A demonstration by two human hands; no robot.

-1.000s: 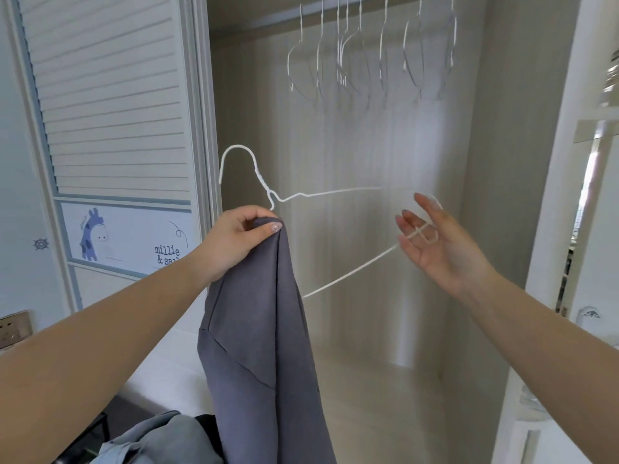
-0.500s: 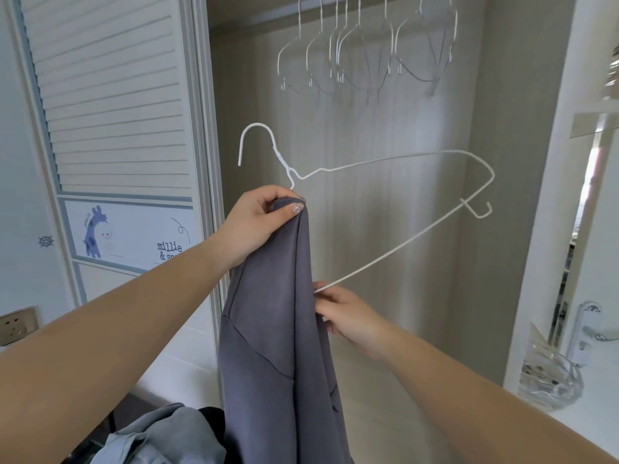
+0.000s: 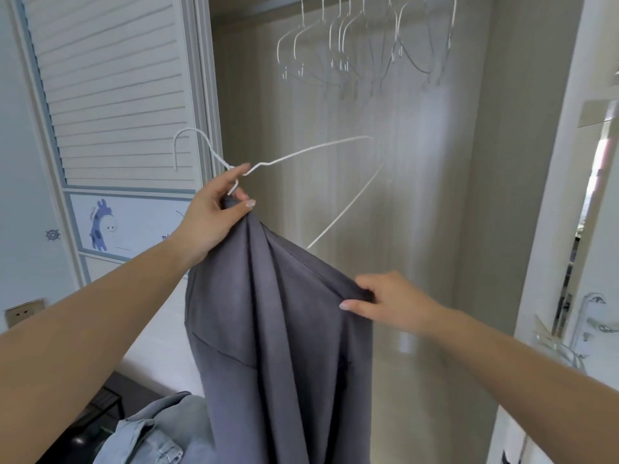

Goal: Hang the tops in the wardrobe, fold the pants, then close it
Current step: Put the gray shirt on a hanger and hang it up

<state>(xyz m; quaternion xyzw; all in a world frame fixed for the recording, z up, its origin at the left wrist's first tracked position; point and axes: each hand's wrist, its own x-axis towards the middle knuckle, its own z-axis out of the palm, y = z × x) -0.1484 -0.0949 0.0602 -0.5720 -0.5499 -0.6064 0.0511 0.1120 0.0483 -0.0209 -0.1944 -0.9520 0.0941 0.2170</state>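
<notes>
Grey top point(image 3: 278, 329) hangs in front of open wardrobe point(image 3: 368, 195). Left hand point(image 3: 214, 216) pinches its upper edge plus white wire hanger point(image 3: 301, 155); right hand point(image 3: 385, 303) pinches fabric fold at right.

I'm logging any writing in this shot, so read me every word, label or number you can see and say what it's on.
"mi": only these first letters show, on the cartoon panel of the sliding door, beside the blue giraffe drawing; the left hand hides the rest.
Grey top, white hanger, wall socket and denim garment: no readable text.
</notes>
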